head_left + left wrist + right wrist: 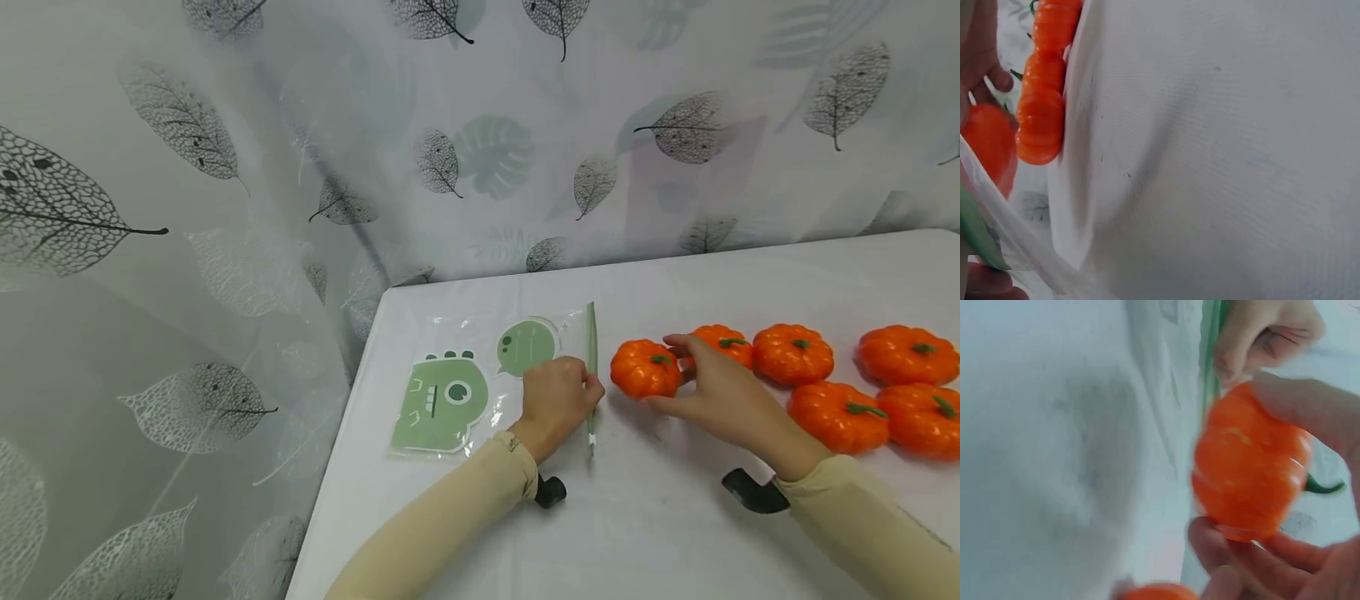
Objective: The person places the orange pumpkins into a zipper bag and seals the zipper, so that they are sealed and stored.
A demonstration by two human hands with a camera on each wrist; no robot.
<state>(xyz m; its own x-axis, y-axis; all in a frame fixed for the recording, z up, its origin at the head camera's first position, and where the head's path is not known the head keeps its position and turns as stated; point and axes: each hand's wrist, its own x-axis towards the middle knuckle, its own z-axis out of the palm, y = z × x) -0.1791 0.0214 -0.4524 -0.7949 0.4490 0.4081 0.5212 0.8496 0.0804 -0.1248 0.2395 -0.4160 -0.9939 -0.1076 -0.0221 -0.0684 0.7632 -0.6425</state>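
In the head view my right hand (716, 392) holds a small orange pumpkin (645, 369) with a green stem, thumb on one side and fingers on the other. The right wrist view shows the same pumpkin (1250, 465) large, between thumb and fingers. My left hand (557, 402) pinches the green-edged mouth (592, 350) of a clear zip bag (480, 429), just left of that pumpkin. A green one-eyed monster and a round green speech bubble are printed on the bag, which lies flat on the table. Fingers hide part of its edge.
Several more orange pumpkins (792, 354) sit on the white table (660, 533) to the right, one partly behind my right hand. A leaf-patterned curtain (495, 217) hangs along the table's back and left side.
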